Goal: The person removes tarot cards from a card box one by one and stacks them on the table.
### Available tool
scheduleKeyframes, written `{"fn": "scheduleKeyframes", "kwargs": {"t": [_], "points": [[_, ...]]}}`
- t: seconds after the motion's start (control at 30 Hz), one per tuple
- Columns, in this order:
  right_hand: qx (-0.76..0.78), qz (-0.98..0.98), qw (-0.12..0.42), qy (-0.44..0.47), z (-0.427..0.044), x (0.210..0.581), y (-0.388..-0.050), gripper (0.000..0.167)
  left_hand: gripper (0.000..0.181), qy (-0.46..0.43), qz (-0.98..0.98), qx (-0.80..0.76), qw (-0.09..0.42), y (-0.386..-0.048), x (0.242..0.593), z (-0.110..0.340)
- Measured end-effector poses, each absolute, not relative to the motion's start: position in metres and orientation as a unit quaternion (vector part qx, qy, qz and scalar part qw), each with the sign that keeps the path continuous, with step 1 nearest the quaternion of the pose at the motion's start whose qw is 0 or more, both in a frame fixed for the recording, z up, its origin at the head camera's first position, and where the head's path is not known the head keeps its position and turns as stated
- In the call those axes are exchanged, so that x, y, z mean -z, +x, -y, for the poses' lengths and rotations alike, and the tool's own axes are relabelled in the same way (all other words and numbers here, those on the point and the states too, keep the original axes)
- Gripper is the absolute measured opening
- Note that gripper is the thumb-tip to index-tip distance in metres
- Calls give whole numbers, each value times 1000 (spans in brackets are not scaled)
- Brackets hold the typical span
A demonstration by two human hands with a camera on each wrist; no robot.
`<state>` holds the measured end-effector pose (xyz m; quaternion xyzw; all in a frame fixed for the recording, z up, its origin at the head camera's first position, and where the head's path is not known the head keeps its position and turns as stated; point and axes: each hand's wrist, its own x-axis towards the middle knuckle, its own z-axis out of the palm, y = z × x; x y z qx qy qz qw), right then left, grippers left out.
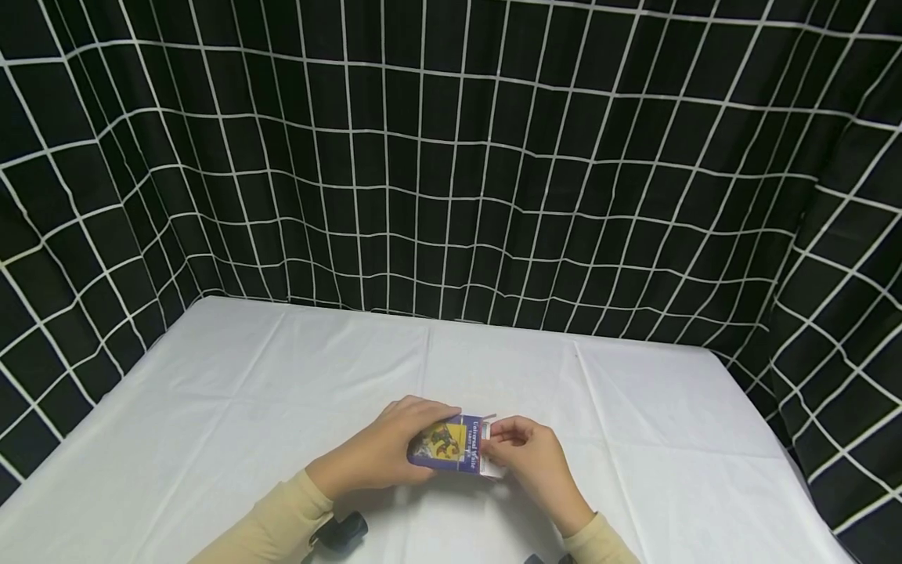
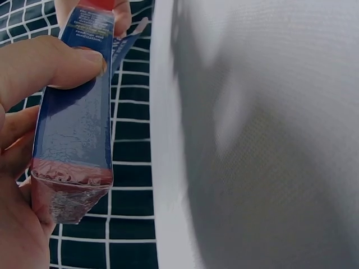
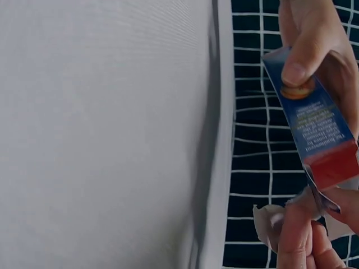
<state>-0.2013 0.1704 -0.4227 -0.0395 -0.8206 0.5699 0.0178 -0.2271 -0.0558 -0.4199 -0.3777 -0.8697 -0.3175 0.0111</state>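
A blue card box (image 1: 445, 445) with a yellow picture and printed title lies on its side in the left hand (image 1: 384, 446), thumb on one narrow side and fingers on the other. Clear wrap crinkles over the red end of the box (image 2: 73, 129) in the left wrist view. At the box's other end, the right hand (image 1: 535, 462) pinches the white opened flap part with thumb and fingers. In the right wrist view the box (image 3: 317, 120) shows a red band near that end, and a pale flap (image 3: 268, 224) sticks out beside the right fingers (image 3: 294, 235).
A white cloth (image 1: 317, 376) covers the table, with soft creases. Black curtains with a white grid (image 1: 451, 157) stand behind and at both sides. Dark wrist devices (image 1: 341, 533) show near both sleeves at the lower edge.
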Motion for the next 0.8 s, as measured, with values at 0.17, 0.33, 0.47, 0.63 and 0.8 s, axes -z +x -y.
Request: {"fn": "scheduleKeyframes", "kwargs": {"t": [0.17, 0.33, 0.47, 0.63, 0.8], "points": [[-576, 816, 10, -40, -173, 421, -203, 26, 77, -386, 868, 313, 20, -229, 421, 57], [-586, 810, -5, -32, -177, 418, -205, 32, 76, -383, 869, 313, 16, -230, 421, 58], [-587, 809, -7, -26, -180, 417, -206, 36, 77, -378, 871, 315, 12, -231, 421, 59], [-576, 817, 4, -26, -185, 417, -207, 31, 77, -375, 872, 315, 8, -232, 422, 60], [-577, 816, 11, -25, -189, 417, -209, 27, 77, -368, 874, 315, 7, -232, 421, 61]]}}
